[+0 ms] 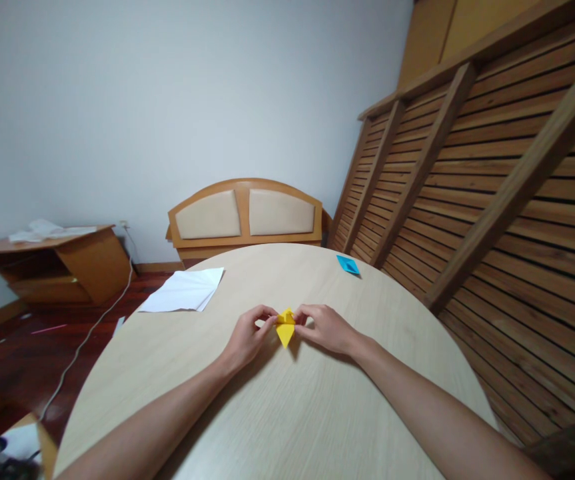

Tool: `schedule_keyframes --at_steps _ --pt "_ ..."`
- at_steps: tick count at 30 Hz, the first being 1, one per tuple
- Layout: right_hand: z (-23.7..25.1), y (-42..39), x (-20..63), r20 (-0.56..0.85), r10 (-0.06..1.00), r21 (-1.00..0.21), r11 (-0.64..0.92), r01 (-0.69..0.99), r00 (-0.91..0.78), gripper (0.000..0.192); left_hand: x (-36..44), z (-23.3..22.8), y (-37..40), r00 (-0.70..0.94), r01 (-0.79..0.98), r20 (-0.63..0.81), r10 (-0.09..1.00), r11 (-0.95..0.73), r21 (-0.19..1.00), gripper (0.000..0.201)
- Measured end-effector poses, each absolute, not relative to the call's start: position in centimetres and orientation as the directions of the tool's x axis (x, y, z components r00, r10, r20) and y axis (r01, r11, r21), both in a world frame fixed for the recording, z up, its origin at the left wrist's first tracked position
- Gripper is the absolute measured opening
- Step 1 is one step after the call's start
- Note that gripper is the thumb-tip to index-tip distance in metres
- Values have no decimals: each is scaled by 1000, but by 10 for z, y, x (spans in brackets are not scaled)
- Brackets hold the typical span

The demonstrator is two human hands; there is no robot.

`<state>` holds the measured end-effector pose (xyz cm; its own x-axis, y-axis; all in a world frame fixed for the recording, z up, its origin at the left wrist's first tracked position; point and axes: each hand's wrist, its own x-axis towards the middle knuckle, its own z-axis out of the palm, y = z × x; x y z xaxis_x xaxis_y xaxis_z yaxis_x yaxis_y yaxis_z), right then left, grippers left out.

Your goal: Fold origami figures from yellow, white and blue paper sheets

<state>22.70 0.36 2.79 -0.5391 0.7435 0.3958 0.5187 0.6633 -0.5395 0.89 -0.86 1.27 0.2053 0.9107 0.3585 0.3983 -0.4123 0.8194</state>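
Between my two hands is a small piece of folded yellow paper (286, 332), with a pointed flap directed toward me. My left hand (250, 335) pinches its left edge between thumb and fingers. On the opposite edge, my right hand (326, 327) grips the paper in a similar pinch. The paper is just above the middle of the round table (287, 413), and a shadow falls below it. My fingertips hide its side edges. Farther back on the right lies a folded blue paper piece (348, 265).
White paper sheets (184, 291) lie at the table's left rear. Behind the table stands a padded wooden headboard (244, 212). A slatted wooden frame (467, 193) leans along the right. On the left are a low cabinet (87, 263) and a cable (94, 327) across the floor.
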Motion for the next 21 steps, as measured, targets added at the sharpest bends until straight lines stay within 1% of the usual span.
schedule_keyframes --at_steps 7,10,12,13,14,16,18,19,21 --pt "23 8 227 385 779 -611 617 495 -496 8 9 13 -9 210 354 394 895 -445 822 22" --pt "25 13 234 402 796 -619 600 506 -452 9 9 8 -6 195 346 358 913 -406 846 29" --pt "26 20 243 425 816 -622 577 529 -391 11 7 2 -4 184 387 321 929 -369 845 31" --pt "27 24 249 440 828 -626 561 542 -349 13 6 -1 -2 185 436 310 933 -360 825 33" --pt "28 29 256 459 835 -630 546 552 -303 14 4 -3 -1 195 508 311 930 -367 779 33" --pt "29 39 272 498 844 -636 512 578 -200 16 1 -6 0 260 615 345 902 -430 661 31" --pt "30 49 292 545 835 -620 460 635 -73 17 -1 -7 -1 341 660 368 865 -499 561 29" --pt "30 53 302 566 824 -610 416 674 4 18 -1 -7 -2 373 666 373 850 -525 530 28" --pt "30 59 322 564 819 -604 317 731 110 19 -1 -6 -4 406 674 375 834 -550 493 27"
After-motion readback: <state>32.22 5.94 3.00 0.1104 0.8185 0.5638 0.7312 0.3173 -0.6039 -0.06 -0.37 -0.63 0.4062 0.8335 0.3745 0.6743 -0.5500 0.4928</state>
